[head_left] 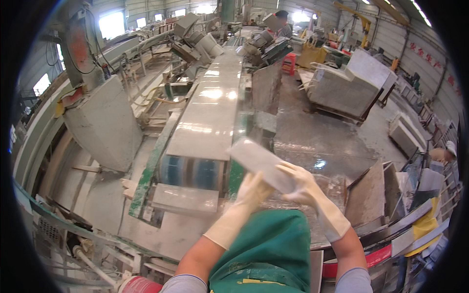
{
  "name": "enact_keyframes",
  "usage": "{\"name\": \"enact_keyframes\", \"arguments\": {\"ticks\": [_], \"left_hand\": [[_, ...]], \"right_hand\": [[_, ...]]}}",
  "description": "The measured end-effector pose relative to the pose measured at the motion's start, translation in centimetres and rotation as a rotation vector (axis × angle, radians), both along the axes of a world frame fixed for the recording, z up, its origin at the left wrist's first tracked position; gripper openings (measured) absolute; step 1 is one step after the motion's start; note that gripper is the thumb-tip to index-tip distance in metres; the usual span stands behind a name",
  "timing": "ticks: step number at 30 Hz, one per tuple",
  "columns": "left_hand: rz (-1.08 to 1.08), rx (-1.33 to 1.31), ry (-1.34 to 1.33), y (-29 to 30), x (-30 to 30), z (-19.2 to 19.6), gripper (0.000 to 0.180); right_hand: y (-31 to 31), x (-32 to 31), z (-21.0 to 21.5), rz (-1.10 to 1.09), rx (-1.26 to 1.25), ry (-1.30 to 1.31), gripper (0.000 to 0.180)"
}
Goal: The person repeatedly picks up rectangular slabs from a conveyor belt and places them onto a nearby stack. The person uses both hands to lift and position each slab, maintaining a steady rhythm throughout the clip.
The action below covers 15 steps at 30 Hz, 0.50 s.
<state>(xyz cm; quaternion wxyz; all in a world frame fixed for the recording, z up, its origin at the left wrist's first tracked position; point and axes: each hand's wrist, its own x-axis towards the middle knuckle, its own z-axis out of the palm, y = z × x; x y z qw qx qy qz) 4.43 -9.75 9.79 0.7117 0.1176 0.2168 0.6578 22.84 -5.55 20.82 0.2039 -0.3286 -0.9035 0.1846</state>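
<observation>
A small grey rectangular stone slab [260, 157] is held tilted in front of me, slightly blurred. My right hand [302, 184], in a cream rubber glove, grips its near right end with fingers over the top face. On the lower left edge of the slab is my left hand [255, 189], gloved the same way, its fingers partly hidden. Another stone slab [185, 198] lies to the left on the machine's near end, by the blue rollers [189, 172]. Beyond the rollers runs a long, wet, shiny pale surface [207, 124].
Machine heads [202, 44] flank the far end of the long surface. A green rail [155, 171] edges its left side. To the right are a wet floor [317, 141], a large stone-coloured block [344, 88] and leaning slabs [369, 195]. One person [283, 27] stands far back.
</observation>
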Motion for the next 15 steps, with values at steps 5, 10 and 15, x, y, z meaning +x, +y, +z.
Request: {"name": "enact_keyframes", "arguments": {"ticks": [5, 10, 15], "left_hand": [[0.575, -0.048, 0.147, -1.8, -8.9, -1.5, 0.033], [0.739, -0.392, 0.083, -0.5, -17.5, -4.5, 0.035], [0.795, -0.601, 0.16, 1.2, -20.6, -8.2, 0.036]], "right_hand": [[2.4, -11.5, -2.9, 0.299, 0.305, -0.18, 0.081], [5.4, -9.3, -6.5, 0.121, 0.351, -0.108, 0.073], [5.5, 4.8, -9.3, -0.177, 0.18, -0.225, 0.064]]}}
